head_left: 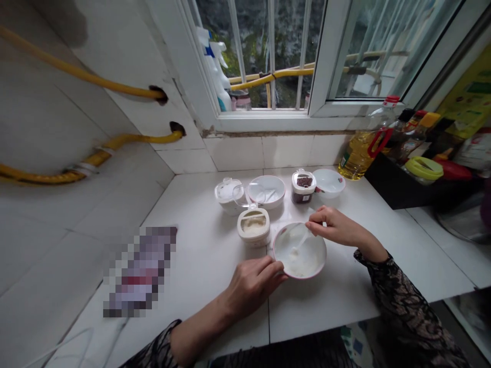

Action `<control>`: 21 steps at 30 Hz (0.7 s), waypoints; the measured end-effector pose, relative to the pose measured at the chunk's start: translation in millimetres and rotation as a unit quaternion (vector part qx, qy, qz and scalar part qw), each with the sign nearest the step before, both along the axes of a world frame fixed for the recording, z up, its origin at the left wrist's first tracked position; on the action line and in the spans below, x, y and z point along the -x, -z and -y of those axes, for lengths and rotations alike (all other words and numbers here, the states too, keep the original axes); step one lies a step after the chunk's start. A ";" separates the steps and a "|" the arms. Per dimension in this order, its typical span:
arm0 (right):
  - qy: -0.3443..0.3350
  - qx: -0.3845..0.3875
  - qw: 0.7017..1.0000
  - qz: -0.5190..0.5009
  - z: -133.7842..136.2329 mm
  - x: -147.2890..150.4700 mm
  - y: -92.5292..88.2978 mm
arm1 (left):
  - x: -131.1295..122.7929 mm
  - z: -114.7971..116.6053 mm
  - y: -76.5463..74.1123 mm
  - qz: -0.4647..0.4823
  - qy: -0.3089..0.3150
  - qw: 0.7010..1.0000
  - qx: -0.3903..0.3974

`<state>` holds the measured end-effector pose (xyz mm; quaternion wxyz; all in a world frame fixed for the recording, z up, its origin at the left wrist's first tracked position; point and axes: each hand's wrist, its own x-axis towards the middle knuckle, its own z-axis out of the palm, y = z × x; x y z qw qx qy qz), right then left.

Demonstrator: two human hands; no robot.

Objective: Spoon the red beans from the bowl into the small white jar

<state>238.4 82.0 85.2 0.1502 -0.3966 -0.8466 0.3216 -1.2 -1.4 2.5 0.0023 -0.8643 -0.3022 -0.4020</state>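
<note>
My left hand (pixel 261 281) grips the near left rim of a white bowl (pixel 317 255) that stands on the tiled counter. Inside lies a little white powder. In my right hand (pixel 333 225), fingers pinched, is a pale spoon (pixel 302 243), its tip down in the powder. Just left of the bowl stands a jar of off-white powder (pixel 253 228), its clear lid flipped up. Behind are a white lidded jar (pixel 229 195), a white bowl with a spoon in it (pixel 267 190), a jar of dark red contents (pixel 303 187) and another white bowl (pixel 329 183).
An oil bottle (pixel 358 153) and a black rack (pixel 387 176) of condiments stand at the back right. A blurred-out object (pixel 141 276) with a cable lies at left. Yellow pipes (pixel 134 139) run along the left wall. Spray bottles (pixel 218 76) stand at the window.
</note>
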 end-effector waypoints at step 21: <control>0.140 0.134 0.955 -0.223 -15.4 10.1 9.3 | -1.1 -0.7 2.2 0.002 -0.007 1.000 -0.012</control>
